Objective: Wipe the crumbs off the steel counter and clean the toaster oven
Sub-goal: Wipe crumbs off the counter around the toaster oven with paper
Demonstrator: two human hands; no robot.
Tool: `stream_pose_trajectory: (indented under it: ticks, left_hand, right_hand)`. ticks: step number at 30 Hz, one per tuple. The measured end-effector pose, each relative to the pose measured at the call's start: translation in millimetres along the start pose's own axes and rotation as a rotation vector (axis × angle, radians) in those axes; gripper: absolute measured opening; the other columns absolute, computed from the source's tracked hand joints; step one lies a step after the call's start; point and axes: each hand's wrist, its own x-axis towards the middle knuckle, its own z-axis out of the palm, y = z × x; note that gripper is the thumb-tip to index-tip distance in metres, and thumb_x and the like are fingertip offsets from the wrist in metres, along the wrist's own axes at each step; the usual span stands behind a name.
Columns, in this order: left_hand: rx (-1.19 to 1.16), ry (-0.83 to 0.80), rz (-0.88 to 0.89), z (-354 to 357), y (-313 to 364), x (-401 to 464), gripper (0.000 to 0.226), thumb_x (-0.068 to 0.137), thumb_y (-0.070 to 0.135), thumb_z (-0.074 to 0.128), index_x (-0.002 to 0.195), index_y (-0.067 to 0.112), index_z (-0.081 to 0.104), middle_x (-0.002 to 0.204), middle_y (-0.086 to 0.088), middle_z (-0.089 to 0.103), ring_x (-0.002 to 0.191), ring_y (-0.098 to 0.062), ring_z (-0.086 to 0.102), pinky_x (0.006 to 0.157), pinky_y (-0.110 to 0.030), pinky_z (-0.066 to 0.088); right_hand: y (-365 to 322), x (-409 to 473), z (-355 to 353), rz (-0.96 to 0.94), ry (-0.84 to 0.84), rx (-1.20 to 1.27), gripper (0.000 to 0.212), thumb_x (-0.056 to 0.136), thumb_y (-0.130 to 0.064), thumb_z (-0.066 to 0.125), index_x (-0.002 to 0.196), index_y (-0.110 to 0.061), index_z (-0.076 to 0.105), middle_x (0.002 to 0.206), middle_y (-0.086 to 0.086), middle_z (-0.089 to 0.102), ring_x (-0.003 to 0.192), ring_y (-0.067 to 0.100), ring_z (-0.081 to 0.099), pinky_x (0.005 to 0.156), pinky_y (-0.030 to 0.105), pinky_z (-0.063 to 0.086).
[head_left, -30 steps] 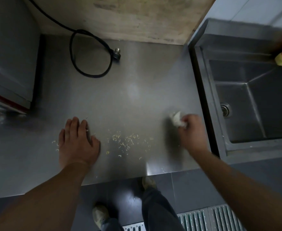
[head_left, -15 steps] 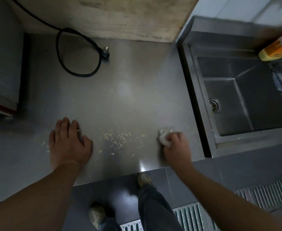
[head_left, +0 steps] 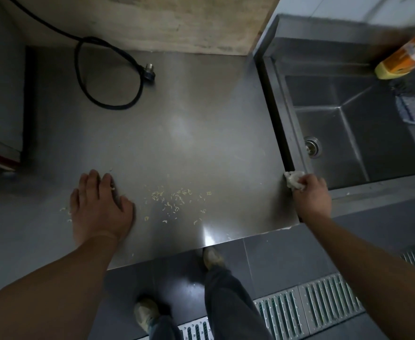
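Pale yellow crumbs [head_left: 177, 200] lie scattered on the steel counter [head_left: 177, 133], near its front edge. My left hand [head_left: 101, 204] rests flat on the counter just left of them, fingers together, with a few more crumbs at its left side. My right hand [head_left: 310, 192] is closed around a crumpled white cloth [head_left: 292, 179] at the counter's right edge, beside the sink. The toaster oven [head_left: 1, 99] shows only as a grey box with a red strip at the far left.
A black power cord [head_left: 108, 74] with its plug lies looped at the back of the counter. A steel sink [head_left: 363, 133] with a drain sits to the right, an orange-yellow bottle [head_left: 405, 57] on its rim. Floor grates and my shoes are below.
My right hand with the cloth has moved right, from the middle front of the counter to its edge by the sink. My left hand stays flat in place.
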Motion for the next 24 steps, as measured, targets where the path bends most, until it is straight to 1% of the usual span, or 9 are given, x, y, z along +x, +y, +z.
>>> stream_pose_trajectory:
  ticks: [4, 6, 9, 12, 14, 17, 19, 22, 24]
  left_hand:
    - [0.021, -0.009, 0.002, 0, -1, 0, 0.069, 0.083, 0.043, 0.034, 0.143, 0.009, 0.040, 0.155, -0.016, 0.030, 0.148, -0.030, 0.015, 0.120, -0.048, 0.013]
    - [0.023, -0.007, 0.001, 0, -1, 0, 0.069, 0.084, 0.043, 0.033, 0.143, 0.008, 0.040, 0.156, -0.016, 0.030, 0.148, -0.030, 0.015, 0.120, -0.048, 0.014]
    - [0.017, -0.006, 0.000, 1, -1, 1, 0.069, 0.084, 0.044, 0.032, 0.143, 0.009, 0.040, 0.155, -0.016, 0.030, 0.147, -0.029, 0.016, 0.120, -0.048, 0.014]
    - [0.015, -0.016, -0.006, 0, -1, 1, 0.069, 0.084, 0.043, 0.033, 0.144, 0.009, 0.039, 0.156, -0.015, 0.029, 0.148, -0.029, 0.015, 0.120, -0.048, 0.014]
    - [0.015, -0.018, -0.006, -1, -1, 1, 0.069, 0.085, 0.043, 0.033, 0.145, 0.009, 0.039, 0.156, -0.016, 0.029, 0.148, -0.029, 0.014, 0.121, -0.047, 0.013]
    - [0.008, -0.025, -0.004, -1, -1, 0, 0.070, 0.085, 0.043, 0.032, 0.146, 0.010, 0.038, 0.157, -0.015, 0.028, 0.149, -0.028, 0.013, 0.121, -0.046, 0.011]
    - [0.007, -0.030, -0.003, -1, -2, 0, 0.069, 0.085, 0.043, 0.033, 0.146, 0.010, 0.038, 0.158, -0.015, 0.028, 0.149, -0.028, 0.013, 0.121, -0.046, 0.011]
    - [0.023, -0.046, -0.001, -2, -3, 1, 0.066, 0.089, 0.041, 0.039, 0.147, 0.011, 0.036, 0.159, -0.014, 0.026, 0.150, -0.028, 0.011, 0.121, -0.046, 0.010]
    - [0.027, -0.048, 0.001, -2, -3, 0, 0.067, 0.088, 0.042, 0.037, 0.148, 0.011, 0.035, 0.159, -0.014, 0.025, 0.150, -0.028, 0.011, 0.122, -0.045, 0.009]
  right_hand:
    - [-30, -39, 24, 0.043, 0.015, 0.035, 0.026, 0.071, -0.004, 0.060, 0.096, -0.002, 0.062, 0.104, 0.025, 0.054, 0.090, 0.045, 0.054, 0.077, 0.045, 0.045]
    - [-54, -74, 40, 0.001, 0.037, 0.108, 0.024, 0.067, -0.005, 0.059, 0.091, -0.001, 0.062, 0.098, 0.023, 0.055, 0.085, 0.043, 0.054, 0.074, 0.043, 0.045]
    - [-100, -129, 53, -0.122, -0.105, 0.220, 0.023, 0.069, -0.005, 0.062, 0.091, -0.008, 0.063, 0.099, 0.012, 0.054, 0.086, 0.032, 0.054, 0.071, 0.032, 0.043]
    - [-141, -165, 55, -0.351, -0.280, 0.324, 0.023, 0.072, -0.013, 0.058, 0.095, -0.015, 0.063, 0.105, 0.002, 0.053, 0.086, 0.022, 0.056, 0.071, 0.028, 0.046]
    - [-154, -168, 50, -0.390, -0.291, 0.384, 0.023, 0.073, -0.010, 0.062, 0.095, -0.018, 0.061, 0.104, -0.003, 0.053, 0.085, 0.018, 0.056, 0.071, 0.023, 0.044]
    - [-150, -148, 41, -0.235, -0.148, 0.431, 0.023, 0.076, -0.007, 0.065, 0.096, -0.017, 0.061, 0.103, -0.001, 0.055, 0.087, 0.014, 0.052, 0.072, 0.020, 0.037]
    - [-130, -129, 35, -0.094, -0.095, 0.372, 0.024, 0.077, -0.004, 0.063, 0.100, -0.013, 0.062, 0.106, 0.006, 0.055, 0.091, 0.020, 0.053, 0.073, 0.021, 0.033]
    - [-96, -116, 33, 0.069, -0.066, 0.258, 0.026, 0.077, -0.003, 0.062, 0.102, -0.009, 0.061, 0.109, 0.013, 0.054, 0.092, 0.034, 0.056, 0.074, 0.027, 0.034]
    - [-94, -127, 35, 0.088, -0.071, 0.227, 0.026, 0.075, -0.004, 0.062, 0.101, -0.009, 0.060, 0.108, 0.013, 0.053, 0.090, 0.036, 0.055, 0.077, 0.033, 0.039]
